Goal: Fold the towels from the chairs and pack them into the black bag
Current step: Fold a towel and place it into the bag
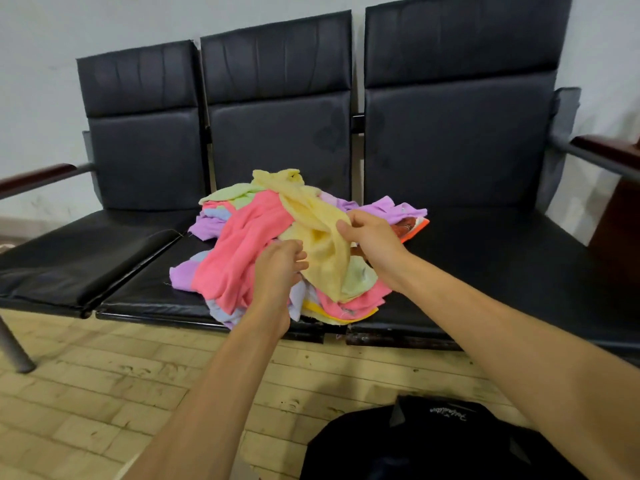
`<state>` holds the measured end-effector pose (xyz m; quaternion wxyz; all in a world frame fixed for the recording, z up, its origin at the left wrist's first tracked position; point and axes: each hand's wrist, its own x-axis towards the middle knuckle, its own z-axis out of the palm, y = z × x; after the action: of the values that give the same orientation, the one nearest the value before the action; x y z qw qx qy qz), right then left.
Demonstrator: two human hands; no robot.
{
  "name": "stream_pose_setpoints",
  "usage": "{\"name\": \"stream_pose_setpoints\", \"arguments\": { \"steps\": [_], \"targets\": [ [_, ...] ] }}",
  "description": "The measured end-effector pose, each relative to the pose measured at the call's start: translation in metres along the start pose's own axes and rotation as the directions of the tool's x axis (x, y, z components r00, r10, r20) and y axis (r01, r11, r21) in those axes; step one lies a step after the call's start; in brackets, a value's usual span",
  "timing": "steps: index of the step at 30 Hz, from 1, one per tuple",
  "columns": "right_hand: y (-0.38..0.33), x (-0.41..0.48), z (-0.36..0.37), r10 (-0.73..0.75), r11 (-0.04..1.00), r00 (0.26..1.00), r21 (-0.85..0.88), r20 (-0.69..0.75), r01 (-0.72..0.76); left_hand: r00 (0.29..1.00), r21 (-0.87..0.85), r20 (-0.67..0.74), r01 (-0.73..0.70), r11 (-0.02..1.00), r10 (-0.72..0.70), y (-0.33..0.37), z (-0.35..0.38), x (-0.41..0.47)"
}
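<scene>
Many towels (pixel 235 258), pink, purple, green and yellow, lie in a crumpled pile on the middle chair (pixel 149 296). My right hand (pixel 372 240) grips the yellow towel (pixel 320 233) on top. My left hand (pixel 277 268) curls beside it; I cannot tell its hold. The black bag (pixel 433 445) sits on the floor (pixel 104 375).

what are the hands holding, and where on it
The yellow towel: the right hand pinches its middle, the left hand seems to grip its left edge.
</scene>
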<state>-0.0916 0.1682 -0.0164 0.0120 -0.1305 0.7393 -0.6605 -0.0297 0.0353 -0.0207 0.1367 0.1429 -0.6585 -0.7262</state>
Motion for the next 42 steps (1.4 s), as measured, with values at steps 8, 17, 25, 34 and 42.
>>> {"name": "stream_pose_setpoints", "arguments": {
  "steps": [8, 17, 25, 34, 42],
  "targets": [
    [-0.023, -0.067, -0.086, -0.031, 0.947, 0.996, 0.32, 0.088, 0.001, 0.978, -0.182, 0.166, 0.155, 0.971, -0.125, -0.018, 0.059, -0.03],
    [0.03, -0.145, -0.15, 0.2, 0.87, 0.98, 0.458, 0.015, -0.184, 0.913, -0.156, 0.384, 0.209, 0.965, -0.136, -0.065, 0.114, -0.06],
    [0.043, -0.175, -0.155, 0.283, 0.944, 0.94, 0.118, 0.19, -0.308, 0.923, -0.081, 0.318, 0.254, 0.964, -0.216, -0.075, 0.13, -0.074],
    [0.064, -0.175, -0.164, 0.413, 0.911, 0.897, 0.085, -0.156, -0.404, 0.775, -0.115, 0.615, 0.272, 0.955, -0.147, -0.051, 0.1, -0.102],
    [0.093, -0.176, -0.133, 0.599, 0.646, 0.792, 0.513, 0.118, -0.565, 0.644, -0.034, 0.75, 0.264, 0.964, -0.15, -0.055, 0.088, -0.126]
  ]
}}
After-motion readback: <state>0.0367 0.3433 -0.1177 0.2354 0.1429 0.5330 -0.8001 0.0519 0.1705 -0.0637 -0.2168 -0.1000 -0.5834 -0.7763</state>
